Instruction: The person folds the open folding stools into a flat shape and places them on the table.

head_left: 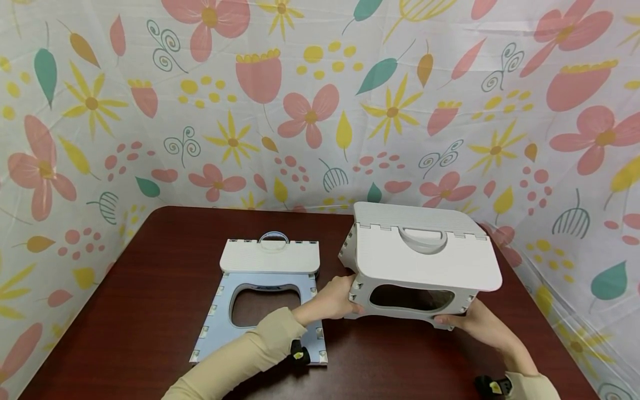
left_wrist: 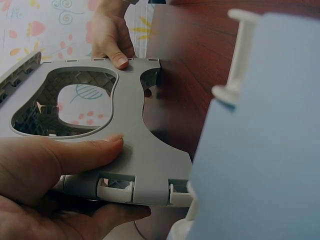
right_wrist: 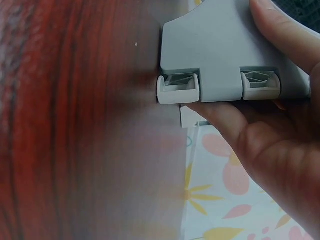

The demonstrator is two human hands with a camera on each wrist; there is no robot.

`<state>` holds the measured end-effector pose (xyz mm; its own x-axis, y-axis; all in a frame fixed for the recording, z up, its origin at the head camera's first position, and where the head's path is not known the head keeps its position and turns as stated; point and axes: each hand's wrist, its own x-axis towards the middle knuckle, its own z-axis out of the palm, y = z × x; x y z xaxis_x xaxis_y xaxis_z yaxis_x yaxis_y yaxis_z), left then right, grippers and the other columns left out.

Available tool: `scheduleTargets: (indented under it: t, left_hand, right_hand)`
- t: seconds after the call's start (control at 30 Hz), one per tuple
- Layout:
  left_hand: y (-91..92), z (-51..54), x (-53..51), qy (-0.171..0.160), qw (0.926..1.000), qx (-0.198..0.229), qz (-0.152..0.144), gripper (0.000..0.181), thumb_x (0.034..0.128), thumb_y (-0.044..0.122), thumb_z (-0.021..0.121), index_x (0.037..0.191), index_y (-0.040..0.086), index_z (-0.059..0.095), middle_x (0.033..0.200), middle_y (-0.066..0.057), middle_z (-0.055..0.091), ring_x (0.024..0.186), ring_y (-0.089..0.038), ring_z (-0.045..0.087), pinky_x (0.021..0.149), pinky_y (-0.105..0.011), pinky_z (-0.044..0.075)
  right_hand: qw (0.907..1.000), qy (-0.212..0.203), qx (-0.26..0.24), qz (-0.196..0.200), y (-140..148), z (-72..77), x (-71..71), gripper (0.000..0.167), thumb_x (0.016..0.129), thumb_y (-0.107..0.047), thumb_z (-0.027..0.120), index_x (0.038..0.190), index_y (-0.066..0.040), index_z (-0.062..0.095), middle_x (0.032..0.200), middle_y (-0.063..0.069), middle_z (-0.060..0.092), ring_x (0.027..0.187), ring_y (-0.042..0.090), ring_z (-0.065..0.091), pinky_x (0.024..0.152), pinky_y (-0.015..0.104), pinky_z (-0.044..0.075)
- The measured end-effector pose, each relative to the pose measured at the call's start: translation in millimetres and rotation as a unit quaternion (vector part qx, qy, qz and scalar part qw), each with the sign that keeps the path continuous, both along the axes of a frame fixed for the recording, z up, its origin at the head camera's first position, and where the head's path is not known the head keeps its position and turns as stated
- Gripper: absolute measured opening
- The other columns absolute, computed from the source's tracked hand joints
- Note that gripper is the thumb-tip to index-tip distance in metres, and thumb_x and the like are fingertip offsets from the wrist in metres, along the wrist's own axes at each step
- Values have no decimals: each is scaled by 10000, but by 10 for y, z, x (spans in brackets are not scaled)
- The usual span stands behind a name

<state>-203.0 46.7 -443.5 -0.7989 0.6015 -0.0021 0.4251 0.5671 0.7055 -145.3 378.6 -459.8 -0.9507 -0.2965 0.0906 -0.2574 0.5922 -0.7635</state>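
Observation:
A white and grey folding step stool (head_left: 430, 266) stands unfolded on the right half of the table, its top tilted toward me and a grey carry handle (head_left: 425, 242) at the middle of the top. My left hand (head_left: 332, 299) grips its left front edge; in the left wrist view the thumb (left_wrist: 92, 155) presses the grey front panel (left_wrist: 132, 110) beside the oval opening. The right hand (head_left: 482, 328) holds the lower right corner, thumb on the front panel and fingers behind the leg. Hinge tabs (right_wrist: 178, 89) show along that side in the right wrist view.
A second folding stool, light blue with a white top (head_left: 270, 258), lies flattened at centre left under my left forearm. Both stand on a dark red-brown wooden table (head_left: 130, 311). A floral cloth (head_left: 310, 111) hangs behind the table and along its sides.

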Motion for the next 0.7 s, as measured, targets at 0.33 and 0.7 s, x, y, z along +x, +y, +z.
scheduleTargets:
  t: [0.33,0.7]
  left_hand:
    - [-17,-1,-11,-21,9999,32,-125,568,780,126,810,1286,71,557,1100,-95,706,924,-173,693,711,-208,513]
    - [-28,-16,-6,-61,9998,62,-170,561,791,125,800,1296,74,559,1101,-93,705,911,-157,692,699,-193,509]
  right_hand:
    - [9996,-271,11,-33,-16,4,-11,588,846,-131,739,1304,6,397,992,109,622,715,68,588,597,277,472]
    - [9992,-394,30,-64,-14,0,-13,572,850,-133,736,1288,19,401,902,-29,632,678,105,609,590,287,488]
